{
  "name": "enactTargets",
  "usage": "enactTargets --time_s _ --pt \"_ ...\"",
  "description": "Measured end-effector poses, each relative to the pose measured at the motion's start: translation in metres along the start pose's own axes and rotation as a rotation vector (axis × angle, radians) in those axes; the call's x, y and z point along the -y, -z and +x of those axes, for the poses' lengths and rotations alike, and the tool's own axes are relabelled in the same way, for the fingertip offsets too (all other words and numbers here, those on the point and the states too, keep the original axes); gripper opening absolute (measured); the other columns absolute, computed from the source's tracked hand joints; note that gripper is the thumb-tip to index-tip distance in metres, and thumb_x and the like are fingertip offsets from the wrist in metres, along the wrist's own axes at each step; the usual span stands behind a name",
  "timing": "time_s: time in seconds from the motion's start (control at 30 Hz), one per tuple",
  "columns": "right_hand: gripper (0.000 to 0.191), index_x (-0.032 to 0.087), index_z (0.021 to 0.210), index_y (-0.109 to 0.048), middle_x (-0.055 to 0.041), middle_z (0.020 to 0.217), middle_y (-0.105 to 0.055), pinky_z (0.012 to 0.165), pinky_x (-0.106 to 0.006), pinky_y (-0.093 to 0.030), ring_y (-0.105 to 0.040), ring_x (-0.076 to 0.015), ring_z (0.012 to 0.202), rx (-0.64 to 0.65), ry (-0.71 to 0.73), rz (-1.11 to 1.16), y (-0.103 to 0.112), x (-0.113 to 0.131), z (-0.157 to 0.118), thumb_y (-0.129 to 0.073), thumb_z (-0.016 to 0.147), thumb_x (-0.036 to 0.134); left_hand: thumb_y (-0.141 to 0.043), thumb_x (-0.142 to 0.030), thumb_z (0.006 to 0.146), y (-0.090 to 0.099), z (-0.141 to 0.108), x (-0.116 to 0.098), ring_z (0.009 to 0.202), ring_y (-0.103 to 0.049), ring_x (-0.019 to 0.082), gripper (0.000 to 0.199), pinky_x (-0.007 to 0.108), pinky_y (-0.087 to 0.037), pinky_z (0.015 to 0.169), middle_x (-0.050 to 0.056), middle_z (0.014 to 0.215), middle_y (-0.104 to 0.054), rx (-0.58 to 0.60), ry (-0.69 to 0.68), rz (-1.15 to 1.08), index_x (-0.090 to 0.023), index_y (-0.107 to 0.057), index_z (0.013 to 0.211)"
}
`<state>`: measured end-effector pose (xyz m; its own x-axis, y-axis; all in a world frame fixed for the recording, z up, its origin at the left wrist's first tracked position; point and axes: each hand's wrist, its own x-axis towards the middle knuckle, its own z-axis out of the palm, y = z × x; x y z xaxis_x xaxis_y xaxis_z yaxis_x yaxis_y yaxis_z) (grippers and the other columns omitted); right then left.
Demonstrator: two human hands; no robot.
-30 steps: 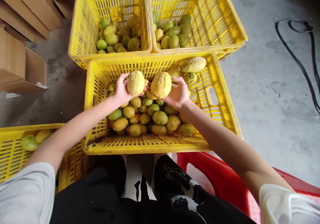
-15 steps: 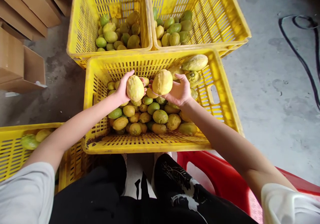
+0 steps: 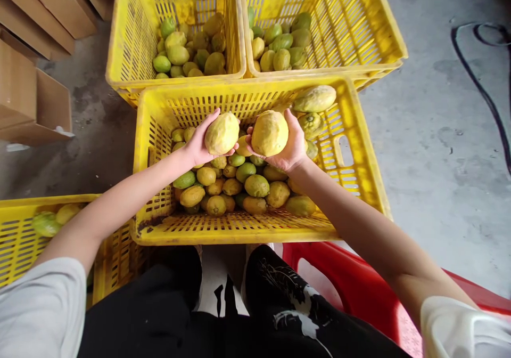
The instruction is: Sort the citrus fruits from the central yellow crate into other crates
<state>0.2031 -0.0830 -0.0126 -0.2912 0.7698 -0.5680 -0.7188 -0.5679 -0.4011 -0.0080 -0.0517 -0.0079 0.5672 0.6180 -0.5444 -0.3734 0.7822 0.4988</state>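
My left hand point(image 3: 198, 144) is closed around a large, bumpy yellow lemon point(image 3: 222, 133), its fingertips showing at the fruit's right side. A rounder, bigger yellow lemon point(image 3: 270, 133) rests in my right hand point(image 3: 294, 144), fingers curled beneath and beside it. Both fruits are held close together, a small gap between them, over a yellow slotted crate point(image 3: 239, 234). Inside that crate lies a layer of smaller yellow and green lemons point(image 3: 256, 186). Larger, longer fruits, one pale yellow point(image 3: 315, 99), are piled in its far right corner.
Beyond stand two yellow crates, left point(image 3: 131, 54) and right point(image 3: 351, 33), each partly filled with green and yellow lemons. Another yellow crate point(image 3: 16, 246) is at lower left. Cardboard boxes point(image 3: 18, 86) stand at upper left. A red plastic chair point(image 3: 351, 283) is at my right; a black cable point(image 3: 479, 86) lies beyond.
Both lemons have moved slightly right in view. The left one has tilted in my hand, and the right one has turned, with my right-hand fingers now wrapped more closely around it.
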Motion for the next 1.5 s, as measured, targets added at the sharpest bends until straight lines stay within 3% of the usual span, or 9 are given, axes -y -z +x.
enactTargets --time_s 0.13,0.23,0.33,0.47,0.67,0.97,1.17,1.37,1.5 --pt "0.044 0.018 0.107 -0.061 -0.013 0.088 -0.072 0.076 -0.049 -0.067 -0.073 -0.0284 0.086 0.111 -0.037 0.036 0.008 -0.002 0.005 -0.035 0.093 0.05 -0.035 -0.06 0.104 0.001 0.001 0.002 0.076 -0.078 0.022 0.058 0.031 -0.065 0.068 0.007 0.084 -0.075 -0.002 -0.112 0.076 -0.018 -0.064 0.132" --pt "0.042 0.016 0.11 -0.061 -0.0141 0.092 -0.072 0.081 -0.055 -0.065 -0.073 -0.0318 0.093 0.18 -0.049 0.036 0.015 -0.005 0.011 -0.043 0.081 0.041 -0.031 -0.053 0.104 0.0 0.002 0.001 0.093 -0.079 0.025 0.056 0.035 -0.066 0.079 0.007 0.098 -0.077 -0.027 -0.164 0.047 -0.018 -0.061 0.136" --pt "0.041 0.017 0.109 -0.062 -0.0118 0.091 -0.072 0.077 -0.052 -0.067 -0.074 -0.0301 0.089 0.234 -0.021 -0.029 0.02 -0.006 0.013 -0.045 0.086 0.046 -0.031 -0.046 0.102 0.0 0.001 0.001 0.108 -0.077 0.028 0.053 0.039 -0.066 0.088 0.008 0.106 -0.077 -0.055 -0.165 -0.056 -0.016 -0.06 0.134" --pt "0.056 0.02 0.107 -0.063 -0.009 0.086 -0.072 0.07 -0.033 -0.067 -0.071 -0.0206 0.074 0.167 -0.031 -0.072 0.019 -0.005 0.01 -0.039 0.097 0.069 -0.038 -0.043 0.101 0.0 0.0 0.0 0.098 -0.079 0.027 0.044 0.038 -0.066 0.084 0.009 0.098 -0.078 -0.056 -0.147 -0.117 -0.015 -0.061 0.126" --pt "0.056 0.019 0.114 -0.063 -0.01 0.091 -0.075 0.067 -0.033 -0.067 -0.073 -0.022 0.081 0.092 -0.055 -0.021 0.014 -0.01 0.009 -0.03 0.102 0.063 -0.046 -0.054 0.1 0.001 0.002 0.004 0.087 -0.08 0.026 0.044 0.032 -0.066 0.069 0.007 0.09 -0.076 -0.074 -0.101 -0.025 -0.02 -0.066 0.12" --pt "0.037 0.021 0.111 -0.062 -0.0096 0.096 -0.075 0.091 -0.053 -0.064 -0.075 -0.0305 0.102 0.157 0.0 -0.063 0.017 -0.011 0.011 -0.042 0.091 0.045 -0.036 -0.037 0.1 0.002 0.003 0.008 0.103 -0.078 0.029 0.043 0.04 -0.066 0.086 0.007 0.094 -0.079 -0.06 -0.141 -0.045 -0.016 -0.068 0.12" --pt "0.042 0.021 0.109 -0.064 -0.0071 0.091 -0.075 0.096 -0.045 -0.063 -0.074 -0.0256 0.107 0.093 0.06 -0.113 0.011 -0.012 0.009 -0.03 0.104 0.045 -0.044 -0.048 0.102 0.002 0.007 0.01 0.096 -0.079 0.028 0.039 0.034 -0.065 0.073 0.007 0.091 -0.077 -0.089 -0.095 0.014 -0.018 -0.067 0.111" --pt "0.046 0.02 0.109 -0.067 -0.0083 0.093 -0.076 0.096 -0.048 -0.063 -0.075 -0.027 0.103 0.082 -0.012 -0.13 0.011 -0.015 0.01 -0.036 0.102 0.052 -0.047 -0.044 0.101 0.002 0.005 0.012 0.064 -0.074 0.018 0.031 0.025 -0.058 0.057 0.001 0.078 -0.074 -0.048 -0.157 0.119 -0.02 -0.065 0.095" --pt "0.043 0.022 0.11 -0.066 -0.0098 0.095 -0.076 0.093 -0.056 -0.065 -0.074 -0.0329 0.104 0.09 -0.035 -0.085 0.017 -0.017 0.012 -0.046 0.093 0.057 -0.043 -0.048 0.099 0.005 0.007 0.012 0.082 -0.079 0.025 0.039 0.029 -0.061 0.059 0.006 0.083 -0.076 -0.074 -0.118 0.093 -0.019 -0.069 0.101"
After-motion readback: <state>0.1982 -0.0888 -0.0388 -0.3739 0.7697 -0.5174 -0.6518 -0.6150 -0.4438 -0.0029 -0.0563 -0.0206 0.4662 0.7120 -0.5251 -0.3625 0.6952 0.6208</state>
